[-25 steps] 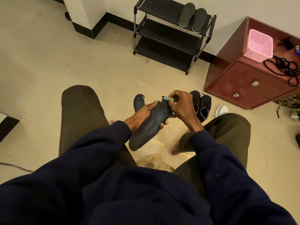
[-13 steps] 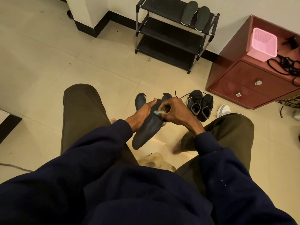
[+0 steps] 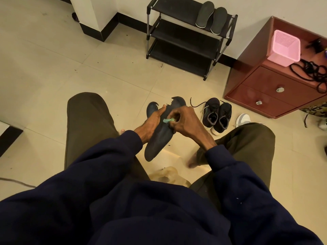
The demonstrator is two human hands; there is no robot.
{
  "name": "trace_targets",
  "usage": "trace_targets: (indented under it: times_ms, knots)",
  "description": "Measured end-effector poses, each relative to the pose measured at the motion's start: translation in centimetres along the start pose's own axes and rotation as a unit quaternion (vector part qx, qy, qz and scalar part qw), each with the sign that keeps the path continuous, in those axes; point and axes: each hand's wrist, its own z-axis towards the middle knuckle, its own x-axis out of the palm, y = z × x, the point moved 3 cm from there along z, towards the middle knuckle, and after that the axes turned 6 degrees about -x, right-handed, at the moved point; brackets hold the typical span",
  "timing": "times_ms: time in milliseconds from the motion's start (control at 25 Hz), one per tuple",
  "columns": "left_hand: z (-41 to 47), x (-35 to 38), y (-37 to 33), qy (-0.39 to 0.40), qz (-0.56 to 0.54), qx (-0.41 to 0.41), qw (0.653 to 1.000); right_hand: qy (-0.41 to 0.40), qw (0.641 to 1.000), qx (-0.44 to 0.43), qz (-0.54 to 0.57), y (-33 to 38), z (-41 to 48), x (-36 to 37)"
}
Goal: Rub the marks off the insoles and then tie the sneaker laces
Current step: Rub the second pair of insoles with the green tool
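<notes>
Seated person, viewed from above, knees apart.

Item 1. The insole (image 3: 157,142), dark, is held off the floor (image 3: 53,71) between the knees. It slants, with its ragged toe end away from the body and its heel end toward the lap.

Item 2. The left hand (image 3: 150,122) grips the insole on its left edge at mid-length. The thumb lies straight along the upper face and the fingers pass underneath, mostly hidden.

Item 3. The right hand (image 3: 184,121) is curled, pinching a teal piece (image 3: 168,120) between thumb and fingertips. The piece touches the insole's upper face at mid-length, just beside the left hand.

Item 4. A second insole (image 3: 151,107) lies on the floor behind the left hand, partly hidden.

Item 5. The sneakers (image 3: 216,114) stand side by side on the floor, right of the hands and apart from them. A lace (image 3: 196,103) trails loose from the left one.

Item 6. A rack (image 3: 178,29) stands at the wall, with a cabinet (image 3: 261,80) to its right.
</notes>
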Motion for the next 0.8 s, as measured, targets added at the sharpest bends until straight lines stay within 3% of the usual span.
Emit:
trace_targets:
  times_ms: [80,160,280,360,520,640,800]
  knots:
    - [0.1,0.2,0.2,0.006,-0.013,-0.009,1.000,-0.083,0.995,0.031,-0.047,-1.3,0.3,-0.7]
    - [0.1,0.3,0.3,0.008,-0.019,-0.008,1.000,-0.093,0.991,0.025,-0.097,-1.2,0.3,-0.6]
    - [0.2,-0.2,0.1,-0.019,0.010,0.008,1.000,0.052,0.998,-0.008,-0.015,1.1,-0.5,0.7]
    - [0.1,-0.4,-0.2,-0.029,0.020,0.019,0.999,0.079,0.996,-0.020,0.022,1.5,-0.7,0.9]
    - [0.0,-0.1,-0.3,-0.006,0.028,0.037,0.999,-0.073,0.995,0.021,-0.060,-0.6,0.2,-0.1]
    - [-0.3,0.1,-0.5,-0.008,0.046,0.044,0.998,-0.116,0.990,0.015,-0.084,-0.3,0.1,-0.7]
    - [0.1,0.0,-0.9,-0.043,0.020,0.059,0.997,-0.008,0.998,-0.030,0.049,1.3,-0.5,-0.3]
